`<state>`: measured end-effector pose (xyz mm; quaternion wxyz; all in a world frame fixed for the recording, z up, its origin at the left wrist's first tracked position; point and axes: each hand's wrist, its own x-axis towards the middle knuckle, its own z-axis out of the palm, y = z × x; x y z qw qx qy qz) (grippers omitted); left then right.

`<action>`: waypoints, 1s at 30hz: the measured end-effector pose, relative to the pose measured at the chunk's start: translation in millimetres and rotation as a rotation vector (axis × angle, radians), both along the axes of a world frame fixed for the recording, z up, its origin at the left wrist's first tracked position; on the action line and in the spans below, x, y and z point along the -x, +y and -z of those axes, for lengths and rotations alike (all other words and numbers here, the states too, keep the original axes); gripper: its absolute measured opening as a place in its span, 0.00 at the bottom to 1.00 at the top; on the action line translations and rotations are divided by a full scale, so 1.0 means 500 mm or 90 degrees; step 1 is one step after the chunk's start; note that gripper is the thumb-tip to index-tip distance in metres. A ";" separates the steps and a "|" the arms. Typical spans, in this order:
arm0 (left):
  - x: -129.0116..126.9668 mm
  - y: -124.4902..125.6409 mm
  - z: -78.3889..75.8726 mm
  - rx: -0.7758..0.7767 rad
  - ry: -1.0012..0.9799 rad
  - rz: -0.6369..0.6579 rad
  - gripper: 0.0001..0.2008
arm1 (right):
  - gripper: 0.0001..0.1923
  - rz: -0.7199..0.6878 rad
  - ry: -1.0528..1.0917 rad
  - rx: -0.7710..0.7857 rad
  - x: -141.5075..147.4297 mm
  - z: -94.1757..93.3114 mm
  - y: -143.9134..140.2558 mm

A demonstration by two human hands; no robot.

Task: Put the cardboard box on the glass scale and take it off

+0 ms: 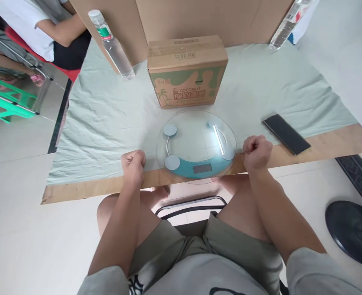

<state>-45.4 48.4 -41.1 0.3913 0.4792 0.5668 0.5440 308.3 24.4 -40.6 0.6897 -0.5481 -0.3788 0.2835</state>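
A round glass bathroom scale (185,167) with a teal band and a small grey display lies at the near edge of the table, partly overhanging it. To its left, my left hand (133,167) rests as a fist on the table edge, apart from the glass. My right hand (257,152) is also a fist, close beside the scale's right rim. Nothing shows in either fist. Just behind the scale stands a cardboard box (188,84) printed with "COCONUT" and green shapes. Right of my right hand lies a black smartphone (287,134).
A clear water bottle (116,53) stands at the back left and another bottle (287,26) at the back right. Cardboard panels (205,18) close off the far side. A seated person (54,30) is beyond the left edge, near a green stool (11,96).
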 end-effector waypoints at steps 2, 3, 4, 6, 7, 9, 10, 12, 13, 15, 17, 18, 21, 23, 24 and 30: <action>0.000 0.002 0.001 0.004 0.004 0.001 0.20 | 0.32 0.023 0.023 0.032 0.001 0.002 0.008; 0.000 0.003 0.001 0.006 0.008 0.002 0.20 | 0.32 0.042 0.043 0.049 0.004 0.002 0.012; -0.001 0.004 0.001 0.008 0.013 0.004 0.20 | 0.32 0.060 0.062 0.061 0.008 0.002 0.014; -0.002 0.004 0.003 0.013 0.025 0.012 0.20 | 0.31 0.086 0.080 0.073 0.016 0.001 0.016; -0.001 0.004 0.004 0.017 0.032 0.019 0.20 | 0.31 0.093 0.079 0.076 0.020 0.001 0.017; 0.000 0.004 0.009 0.024 0.045 0.033 0.20 | 0.29 0.101 0.072 0.081 0.024 0.001 0.017; 0.001 0.005 0.011 0.026 0.052 0.039 0.21 | 0.29 0.103 0.071 0.086 0.024 0.001 0.018; 0.002 0.006 0.013 0.028 0.064 0.045 0.21 | 0.27 0.107 0.075 0.100 0.023 -0.001 0.022; 0.002 0.006 0.013 0.027 0.070 0.046 0.21 | 0.27 0.109 0.079 0.106 0.022 -0.001 0.026; 0.001 0.006 0.013 0.025 0.079 0.047 0.20 | 0.26 0.117 0.086 0.111 0.020 -0.002 0.033; -0.001 0.006 0.012 0.024 0.086 0.046 0.20 | 0.27 0.130 0.088 0.106 0.021 -0.003 0.040; -0.001 0.006 0.012 0.024 0.089 0.045 0.20 | 0.28 0.136 0.087 0.102 0.022 -0.003 0.043; -0.003 0.008 0.013 0.025 0.094 0.043 0.20 | 0.28 0.145 0.085 0.100 0.026 -0.006 0.049; -0.003 0.009 0.014 0.028 0.095 0.044 0.21 | 0.27 0.154 0.096 0.109 0.027 -0.011 0.052; -0.004 0.008 0.013 0.031 0.095 0.043 0.21 | 0.26 0.162 0.105 0.115 0.028 -0.014 0.053; -0.007 0.004 0.000 0.054 0.107 0.048 0.20 | 0.22 0.181 0.128 0.139 0.034 -0.033 0.061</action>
